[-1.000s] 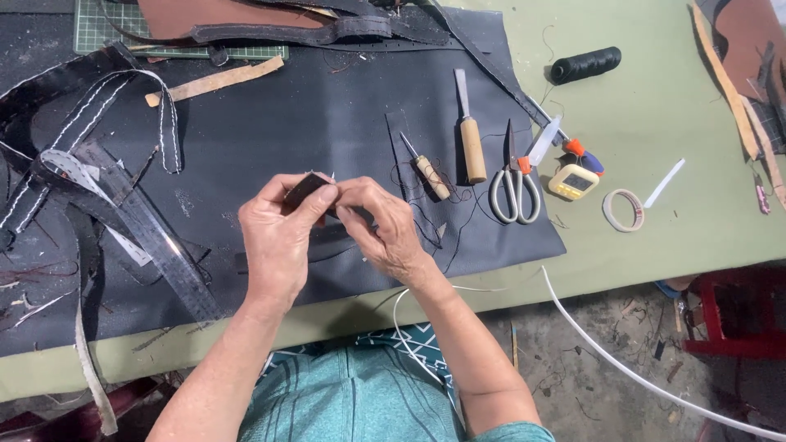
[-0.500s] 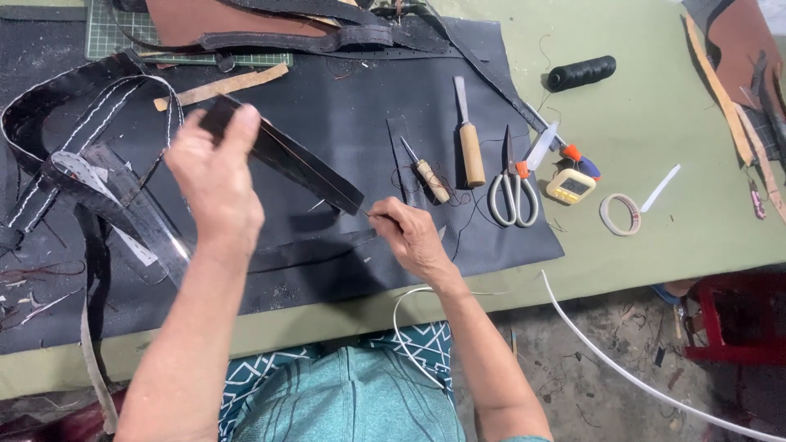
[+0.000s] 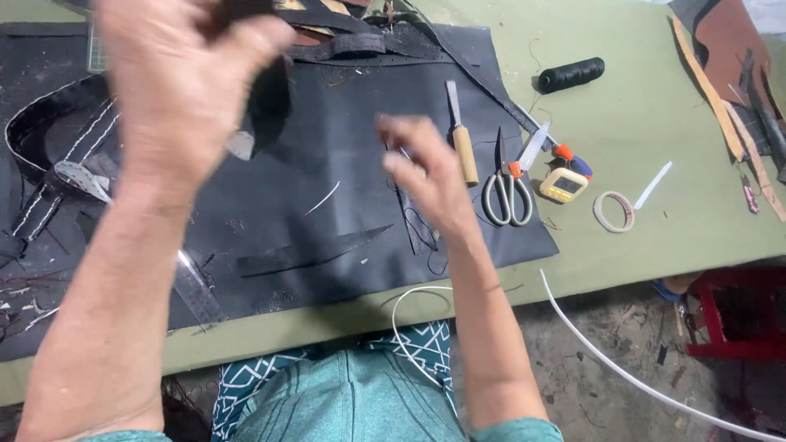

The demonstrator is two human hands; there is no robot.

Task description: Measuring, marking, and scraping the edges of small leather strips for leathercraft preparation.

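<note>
L hand (image 3: pixel 184 82) is raised high and close to the camera, far left, fingers closed around a dark leather strap piece (image 3: pixel 266 94) that hangs down from the fist over the black leather sheet (image 3: pixel 327 196). Held up like that the strap hangs free of the bench, prob. so thread can run clear of the clutter. R hand (image 3: pixel 426 176) sits lower, mid-scene, above the sheet, thumb and fingertips pinched together; looks like a needle or thread end in the pinch, but it's blurred and too fine to be sure. Thin dark thread (image 3: pixel 417 225) trails below it onto the sheet.

Tools lie w/in reach on the right edge of the sheet: wooden-handled awl (image 3: pixel 461 143), scissors (image 3: pixel 508 184), small yellow device w/ screen (image 3: pixel 563 185), a tape ring (image 3: pixel 614 211) on the green table (image 3: pixel 655 106), black thread spool (image 3: pixel 571 74) further off. A clear ruler (image 3: pixel 196 286) lies near left, partly under the forearm.

Hard to read: top of the strap is cut off by the frame edge and covered by the L fist, so its length is unknown. Motion blur smears both hands. Stitched black leather pieces (image 3: pixel 57 155) at far left are half hidden by the L arm. White cord (image 3: pixel 622 368) runs off the frame near right.
</note>
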